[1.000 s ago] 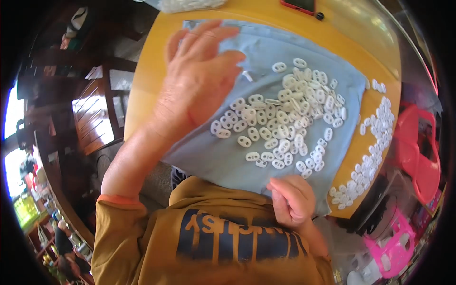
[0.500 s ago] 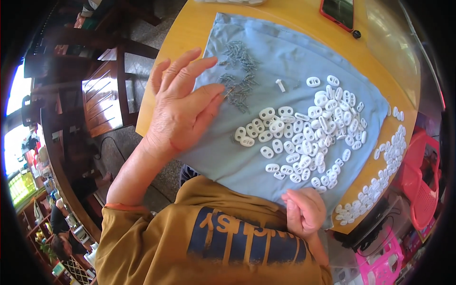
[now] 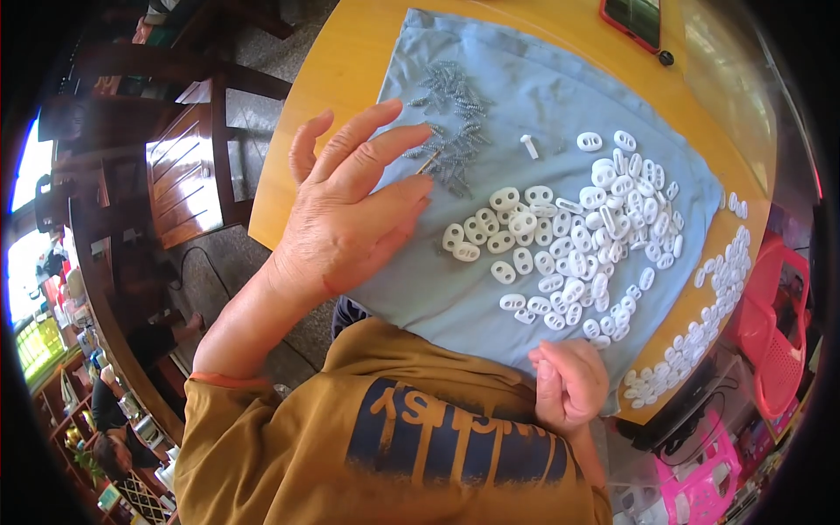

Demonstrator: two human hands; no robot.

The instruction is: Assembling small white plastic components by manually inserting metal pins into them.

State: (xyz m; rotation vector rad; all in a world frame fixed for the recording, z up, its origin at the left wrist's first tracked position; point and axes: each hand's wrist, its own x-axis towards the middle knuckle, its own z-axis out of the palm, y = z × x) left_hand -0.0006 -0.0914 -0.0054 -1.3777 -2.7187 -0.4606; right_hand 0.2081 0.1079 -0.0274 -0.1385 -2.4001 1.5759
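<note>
My left hand (image 3: 354, 197) hovers over the left side of a blue cloth (image 3: 490, 66), its fingers spread and the thumb apart from the index finger. Past its fingertips lies a pile of small grey screws (image 3: 451, 87). A thin gold-coloured pin or screw (image 3: 429, 162) shows close to the thumb tip; whether it touches the hand is unclear. My right hand (image 3: 573, 381) is curled at the cloth's near edge, thumb against the fingers, and what it holds, if anything, is hidden. White oval plastic pieces with two holes (image 3: 573, 262) are heaped mid-cloth.
A white plug-like piece (image 3: 529, 146) lies beyond the heap. More white pieces (image 3: 691, 337) line the yellow table's (image 3: 306, 114) right edge. A red-cased phone (image 3: 632, 22) rests at the back. Wooden chairs (image 3: 188, 166) stand left, a red plastic chair (image 3: 770, 324) right.
My left hand has shifted slightly right, and its thumb and index finger reach a little farther over the screws. The view has moved a little; my right hand stays curled.
</note>
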